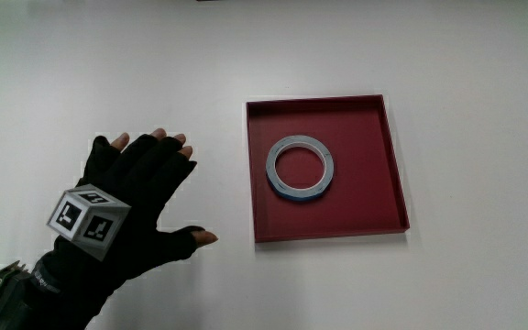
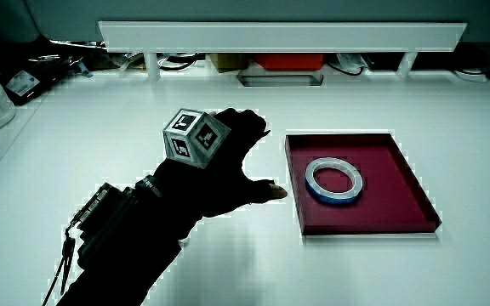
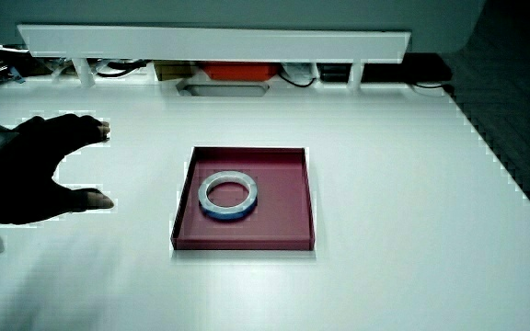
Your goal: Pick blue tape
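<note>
On the white surface (image 1: pixel 447 275) we see a red tray (image 1: pixel 388 165) with the blue tape (image 1: pixel 299 168) flat inside. Our hand (image 1: pixel 140 197), fingers spread and empty, hovers at the tray's nine o'clock; the approach step, so next we reach in and pinch the ring.

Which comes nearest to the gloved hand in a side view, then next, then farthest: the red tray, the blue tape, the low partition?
Measured from the hand, open over bare table:
1. Red tray, beside the hand; its wall is closest.
2. Blue tape, lying flat in the tray.
3. Low partition, at the table's edge farthest from the person.
</note>
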The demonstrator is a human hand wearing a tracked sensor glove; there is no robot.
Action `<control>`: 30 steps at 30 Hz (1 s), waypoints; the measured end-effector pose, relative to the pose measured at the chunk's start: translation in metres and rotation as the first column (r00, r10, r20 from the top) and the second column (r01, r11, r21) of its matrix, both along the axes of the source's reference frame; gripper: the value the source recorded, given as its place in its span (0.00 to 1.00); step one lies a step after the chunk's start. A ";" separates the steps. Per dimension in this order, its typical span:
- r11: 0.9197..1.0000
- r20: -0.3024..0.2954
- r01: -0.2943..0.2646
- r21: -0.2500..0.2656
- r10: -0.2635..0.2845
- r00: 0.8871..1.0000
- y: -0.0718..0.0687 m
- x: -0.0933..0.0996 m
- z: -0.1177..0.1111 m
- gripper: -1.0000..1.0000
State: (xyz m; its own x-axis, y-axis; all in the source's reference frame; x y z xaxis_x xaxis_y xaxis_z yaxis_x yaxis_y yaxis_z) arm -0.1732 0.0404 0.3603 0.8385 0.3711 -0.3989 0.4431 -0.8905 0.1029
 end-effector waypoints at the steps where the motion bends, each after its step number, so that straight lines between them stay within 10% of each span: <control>1: 1.000 -0.013 -0.006 -0.007 0.006 1.000 0.000 0.000 0.001 0.50; 13: 0.996 -0.114 -0.086 -0.008 0.084 0.990 -0.010 0.019 0.009 0.50; 19: 0.989 -0.225 -0.124 0.080 0.139 0.964 -0.016 0.040 0.029 0.50; 30: 0.982 -0.161 -0.186 -0.027 0.179 0.971 -0.033 0.090 0.070 0.50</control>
